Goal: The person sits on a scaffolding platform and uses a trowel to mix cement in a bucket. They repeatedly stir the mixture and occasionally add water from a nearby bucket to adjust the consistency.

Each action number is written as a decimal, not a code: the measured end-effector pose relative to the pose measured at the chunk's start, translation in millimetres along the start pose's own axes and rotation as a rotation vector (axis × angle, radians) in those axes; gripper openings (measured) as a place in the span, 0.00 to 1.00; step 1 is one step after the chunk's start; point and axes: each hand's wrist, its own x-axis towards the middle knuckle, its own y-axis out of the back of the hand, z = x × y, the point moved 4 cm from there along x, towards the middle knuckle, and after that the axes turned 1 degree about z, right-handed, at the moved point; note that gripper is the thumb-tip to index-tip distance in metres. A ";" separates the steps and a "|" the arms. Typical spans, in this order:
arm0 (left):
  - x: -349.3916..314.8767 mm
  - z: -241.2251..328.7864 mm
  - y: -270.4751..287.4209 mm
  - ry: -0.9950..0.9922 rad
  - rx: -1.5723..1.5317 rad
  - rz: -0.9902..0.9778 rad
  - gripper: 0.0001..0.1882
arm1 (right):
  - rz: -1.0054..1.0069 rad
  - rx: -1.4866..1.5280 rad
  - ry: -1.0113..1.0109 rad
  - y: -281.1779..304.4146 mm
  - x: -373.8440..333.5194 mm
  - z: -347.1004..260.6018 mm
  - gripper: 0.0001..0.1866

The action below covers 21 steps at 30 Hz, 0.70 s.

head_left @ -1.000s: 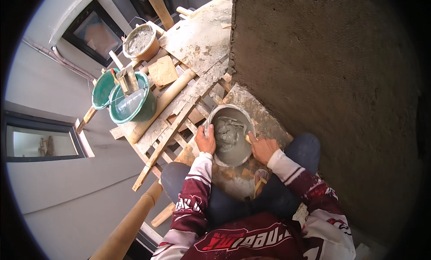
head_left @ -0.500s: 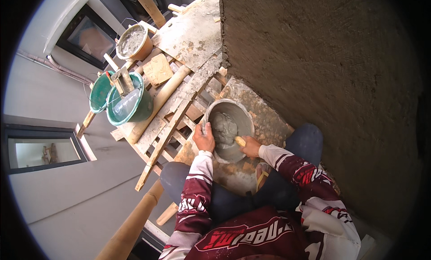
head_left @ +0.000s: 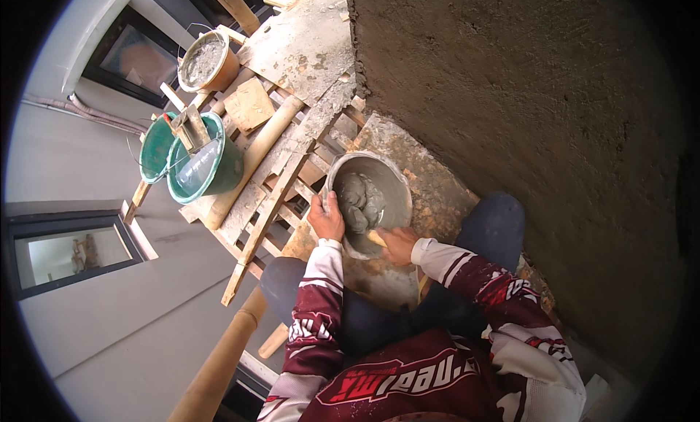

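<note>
Between my knees stands a grey bucket (head_left: 405,196) with wet grey mortar (head_left: 356,197) in it. My left hand (head_left: 326,218) is closed on the bucket's left rim. Low over the bucket's right side, my right hand (head_left: 398,245) is wrapped round the yellowish wooden handle (head_left: 375,237) of a trowel. The trowel's blade is down in the bucket and mostly hidden by the mortar and the hand.
Two green buckets (head_left: 232,167), one with a trowel (head_left: 191,126) across it, stand left on the bamboo-and-plank platform (head_left: 264,203). Behind them are a wooden block (head_left: 249,105) and an orange mortar bucket (head_left: 224,73). A rough plastered wall (head_left: 510,94) rises close on my right.
My right hand has shifted slightly left and down with the trowel. The mortar has been turned into a different heap. My left hand stays on the rim.
</note>
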 end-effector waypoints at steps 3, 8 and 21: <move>11.1 1.2 -0.5 0.035 -0.021 0.007 0.17 | -0.059 -0.270 -0.003 33.2 -21.0 -7.2 0.25; 13.9 -14.5 0.9 0.059 -0.080 0.023 0.19 | -0.003 -0.330 -0.089 55.4 -52.3 -8.5 0.25; 7.9 6.7 -1.0 0.027 -0.101 -0.041 0.17 | 0.083 -0.369 -0.296 75.6 -49.5 -20.7 0.27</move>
